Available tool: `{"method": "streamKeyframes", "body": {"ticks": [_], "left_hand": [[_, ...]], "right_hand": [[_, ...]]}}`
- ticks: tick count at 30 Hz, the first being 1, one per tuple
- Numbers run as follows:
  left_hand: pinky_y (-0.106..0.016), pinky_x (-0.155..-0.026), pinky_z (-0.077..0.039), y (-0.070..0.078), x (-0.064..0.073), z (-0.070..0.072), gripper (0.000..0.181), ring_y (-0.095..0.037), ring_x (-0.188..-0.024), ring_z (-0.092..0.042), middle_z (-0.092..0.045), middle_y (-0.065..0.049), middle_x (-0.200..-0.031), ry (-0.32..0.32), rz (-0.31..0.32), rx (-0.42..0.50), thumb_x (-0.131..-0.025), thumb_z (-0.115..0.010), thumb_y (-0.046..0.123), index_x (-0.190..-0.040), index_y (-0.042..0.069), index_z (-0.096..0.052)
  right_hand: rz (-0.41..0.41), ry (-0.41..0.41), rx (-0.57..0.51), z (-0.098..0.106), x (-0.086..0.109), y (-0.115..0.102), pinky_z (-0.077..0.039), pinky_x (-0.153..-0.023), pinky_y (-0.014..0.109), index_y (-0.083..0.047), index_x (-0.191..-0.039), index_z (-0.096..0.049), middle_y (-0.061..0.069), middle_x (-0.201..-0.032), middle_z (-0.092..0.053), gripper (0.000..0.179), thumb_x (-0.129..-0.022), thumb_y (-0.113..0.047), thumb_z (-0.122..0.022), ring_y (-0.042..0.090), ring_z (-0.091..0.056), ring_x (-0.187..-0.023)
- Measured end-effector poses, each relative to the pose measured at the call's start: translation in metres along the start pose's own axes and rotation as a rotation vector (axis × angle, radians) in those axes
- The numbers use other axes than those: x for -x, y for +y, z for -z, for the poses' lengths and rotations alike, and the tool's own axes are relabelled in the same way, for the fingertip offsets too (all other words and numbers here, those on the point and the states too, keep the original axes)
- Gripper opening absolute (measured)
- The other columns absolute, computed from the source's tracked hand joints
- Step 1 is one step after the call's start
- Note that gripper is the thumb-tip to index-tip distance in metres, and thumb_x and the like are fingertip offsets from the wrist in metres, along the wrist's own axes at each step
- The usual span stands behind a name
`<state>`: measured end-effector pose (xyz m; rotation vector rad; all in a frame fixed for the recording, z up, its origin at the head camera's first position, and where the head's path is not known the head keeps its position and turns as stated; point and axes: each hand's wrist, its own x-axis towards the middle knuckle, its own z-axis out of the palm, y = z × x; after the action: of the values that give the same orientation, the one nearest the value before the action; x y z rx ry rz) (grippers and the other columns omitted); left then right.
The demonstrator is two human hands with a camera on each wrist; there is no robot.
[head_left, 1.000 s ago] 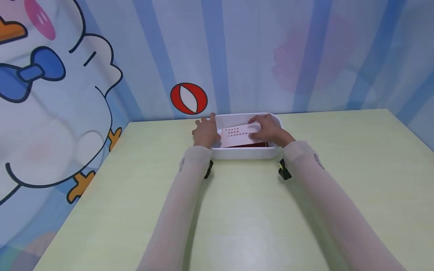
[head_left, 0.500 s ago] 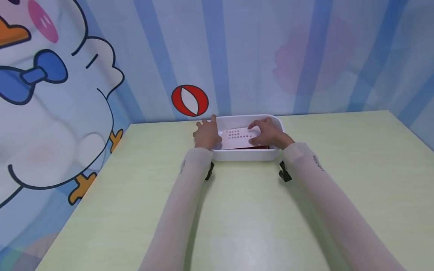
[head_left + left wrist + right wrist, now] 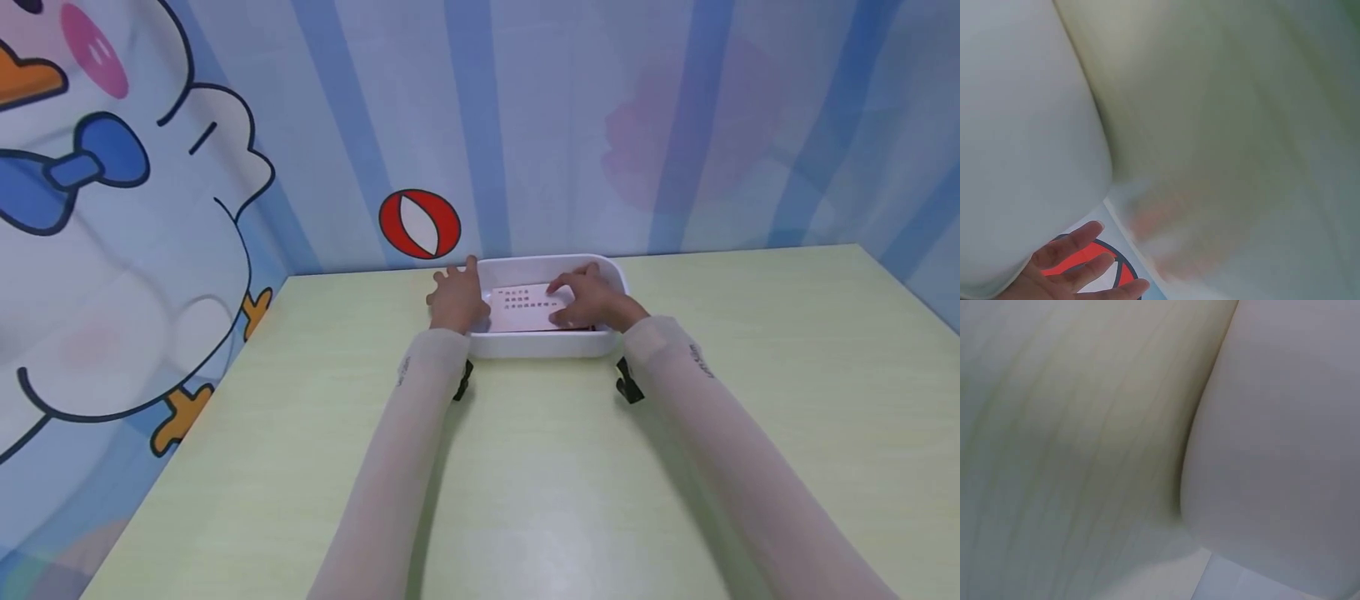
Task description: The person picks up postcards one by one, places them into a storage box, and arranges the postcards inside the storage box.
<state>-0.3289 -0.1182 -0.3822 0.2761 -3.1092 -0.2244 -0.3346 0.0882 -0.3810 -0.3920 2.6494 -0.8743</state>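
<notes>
A white plastic tray (image 3: pixel 540 343) stands on the table against the back wall. In it lies a pale pink card (image 3: pixel 517 310) with rows of small printed characters, nearly level. A thin dark edge shows beneath its near right corner. My right hand (image 3: pixel 594 302) reaches over the tray's right side and holds the card's right part between thumb and curved fingers. My left hand (image 3: pixel 456 298) rests at the tray's left rim, thumb on the inner side, other fingers straight and spread outside it. In the left wrist view its fingers (image 3: pixel 1079 265) extend past the white wall.
The pale yellow-green table (image 3: pixel 540 467) runs around the tray. Behind it rises a blue striped wall (image 3: pixel 540 125) with a printed red and white ball (image 3: pixel 420 223) and a large cartoon duck on the left. Light sleeves (image 3: pixel 405 433) cover both arms, with black straps at the wrists.
The card has settled from a tilt to nearly level, and the dark red thing seen under its near edge is now mostly hidden. Both hands stay in about the same place.
</notes>
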Motion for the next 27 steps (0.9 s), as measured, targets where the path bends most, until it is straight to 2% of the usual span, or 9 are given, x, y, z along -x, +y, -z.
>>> {"method": "streamKeyframes", "body": {"ticks": [20, 27], "left_hand": [[-0.057, -0.096, -0.054, -0.0016, -0.0041, -0.0033, 0.082, -0.037, -0.133, -0.042, -0.046, -0.018, -0.145, 0.011, -0.003, -0.005, -0.088, -0.073, 0.026, -0.155, 0.019, -0.027], [-0.058, -0.097, -0.053, -0.0013, -0.0046, -0.0029, 0.082, -0.037, -0.133, -0.043, -0.047, -0.018, -0.145, 0.007, 0.001, -0.007, -0.087, -0.073, 0.026, -0.154, 0.019, -0.027]], "right_hand": [[-0.015, -0.024, 0.049, -0.0004, 0.0006, -0.0006, -0.026, -0.119, 0.056, -0.012, -0.141, -0.054, 0.022, -0.156, -0.013, 0.052, -0.092, -0.023, -0.067, 0.041, -0.025, -0.138], [-0.039, -0.026, 0.072, -0.0012, -0.0001, -0.0017, -0.03, -0.117, 0.057, -0.013, -0.141, -0.054, 0.02, -0.153, -0.016, 0.051, -0.092, -0.025, -0.065, 0.039, -0.026, -0.134]]}}
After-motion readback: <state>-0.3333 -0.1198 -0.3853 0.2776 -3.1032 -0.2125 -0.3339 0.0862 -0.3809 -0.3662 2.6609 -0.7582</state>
